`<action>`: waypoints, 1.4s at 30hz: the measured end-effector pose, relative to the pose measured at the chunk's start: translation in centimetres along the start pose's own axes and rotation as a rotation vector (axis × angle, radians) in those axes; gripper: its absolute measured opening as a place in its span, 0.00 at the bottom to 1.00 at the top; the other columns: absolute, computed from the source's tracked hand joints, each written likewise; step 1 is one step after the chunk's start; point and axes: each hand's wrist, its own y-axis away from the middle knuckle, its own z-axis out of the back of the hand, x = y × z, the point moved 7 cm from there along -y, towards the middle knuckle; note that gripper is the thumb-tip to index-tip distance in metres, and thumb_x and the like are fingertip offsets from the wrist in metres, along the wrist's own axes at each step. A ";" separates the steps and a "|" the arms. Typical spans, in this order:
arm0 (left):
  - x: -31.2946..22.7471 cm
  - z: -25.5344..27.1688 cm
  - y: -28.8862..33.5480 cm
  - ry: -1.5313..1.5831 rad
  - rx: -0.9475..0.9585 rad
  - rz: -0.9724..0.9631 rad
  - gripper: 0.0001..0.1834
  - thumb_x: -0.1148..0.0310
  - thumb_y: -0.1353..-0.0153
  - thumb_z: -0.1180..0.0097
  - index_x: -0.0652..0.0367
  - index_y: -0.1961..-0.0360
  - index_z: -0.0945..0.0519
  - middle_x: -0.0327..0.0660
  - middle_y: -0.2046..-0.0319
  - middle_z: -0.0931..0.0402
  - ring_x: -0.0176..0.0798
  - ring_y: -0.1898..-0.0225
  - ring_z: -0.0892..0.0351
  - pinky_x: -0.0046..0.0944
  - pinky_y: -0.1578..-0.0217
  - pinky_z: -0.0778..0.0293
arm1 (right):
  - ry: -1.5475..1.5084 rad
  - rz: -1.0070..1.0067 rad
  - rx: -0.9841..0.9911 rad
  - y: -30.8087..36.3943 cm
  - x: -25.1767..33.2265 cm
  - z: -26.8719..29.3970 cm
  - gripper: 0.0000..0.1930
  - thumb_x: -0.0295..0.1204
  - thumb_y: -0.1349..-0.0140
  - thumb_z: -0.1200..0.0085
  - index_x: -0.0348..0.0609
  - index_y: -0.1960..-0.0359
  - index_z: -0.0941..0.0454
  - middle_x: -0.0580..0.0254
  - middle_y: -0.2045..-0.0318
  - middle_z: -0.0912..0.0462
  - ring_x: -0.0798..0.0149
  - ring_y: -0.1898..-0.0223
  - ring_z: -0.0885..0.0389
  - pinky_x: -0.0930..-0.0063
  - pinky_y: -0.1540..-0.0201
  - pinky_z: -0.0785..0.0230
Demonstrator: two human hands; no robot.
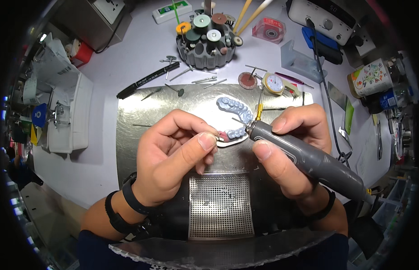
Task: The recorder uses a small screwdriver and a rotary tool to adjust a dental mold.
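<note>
My right hand grips a dark grey rotary handpiece, thumb and fingers around its front part. A thin bur sticks out of its tip toward the left. My left hand is closed in a pinch. At its fingertips shows a small pale, shiny bit, too small to name. Just beyond my fingertips, on the metal plate, lies a dental model with blue-grey teeth, a pink gum section and a white base. The left fingertips overlap its near left end; I cannot tell whether they touch it.
A perforated metal grille lies in front, above a clear shield edge. Behind the plate are a grey bur stand, a black marker, loose burs and a dial gauge. A white bin stands left, a control box far right.
</note>
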 end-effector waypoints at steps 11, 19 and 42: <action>-3.5 0.2 -2.0 -1.316 -0.030 -0.510 0.04 0.74 0.51 0.38 0.58 0.73 0.20 0.38 0.72 0.27 0.42 0.66 0.32 0.37 0.64 0.34 | -0.069 -0.120 -0.222 -2.0 -1.1 4.0 0.18 0.37 0.37 0.49 0.34 0.54 0.26 0.58 0.70 0.19 0.71 0.72 0.22 0.81 0.67 0.32; -4.5 0.1 -1.5 -1.399 -0.109 -0.545 0.07 0.74 0.52 0.38 0.58 0.69 0.19 0.40 0.69 0.26 0.45 0.61 0.30 0.41 0.59 0.31 | -0.126 -0.045 -0.142 -1.6 -0.7 3.7 0.16 0.35 0.41 0.48 0.35 0.57 0.28 0.54 0.68 0.19 0.70 0.68 0.22 0.81 0.63 0.32; -6.5 -4.3 2.1 -1.329 0.108 -0.769 0.19 0.73 0.61 0.32 0.54 0.62 0.17 0.34 0.67 0.18 0.41 0.56 0.22 0.53 0.47 0.32 | 0.401 0.300 0.346 0.0 2.6 -1.5 0.15 0.29 0.50 0.41 0.40 0.59 0.17 0.56 0.75 0.17 0.64 0.75 0.18 0.76 0.70 0.27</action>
